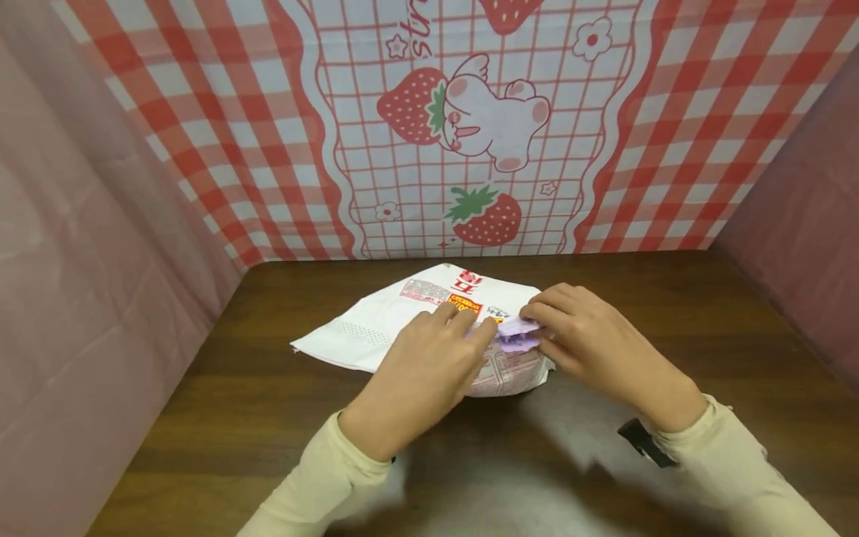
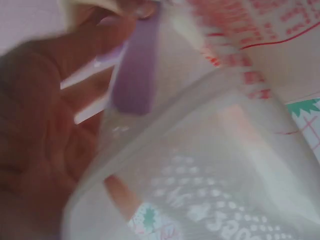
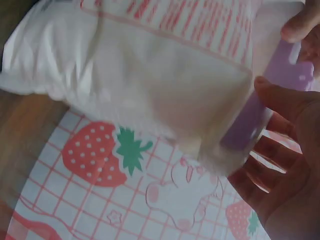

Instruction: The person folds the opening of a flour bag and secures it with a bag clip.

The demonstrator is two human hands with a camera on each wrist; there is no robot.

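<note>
A white plastic bag (image 1: 376, 317) with red and yellow print lies on the table, its flat pointed end to the left. Across it near the right end is a purple bag clip (image 1: 517, 335), toothed or wavy along its edge. My left hand (image 1: 426, 365) pinches the clip from the left, its fingertips over the bag. On the other side my right hand (image 1: 597, 343) grips the clip, thumb below and fingers above. The right wrist view shows the clip (image 3: 250, 120) lying along the bag's edge under the right thumb. The left wrist view is blurred.
The brown wooden table (image 1: 228, 418) carries the bag. Behind it hangs a red-and-white checked cloth (image 1: 255, 127) with strawberries and a rabbit. Pink cloth (image 1: 101, 261) closes off the left side, and more pink cloth (image 1: 805, 224) the right.
</note>
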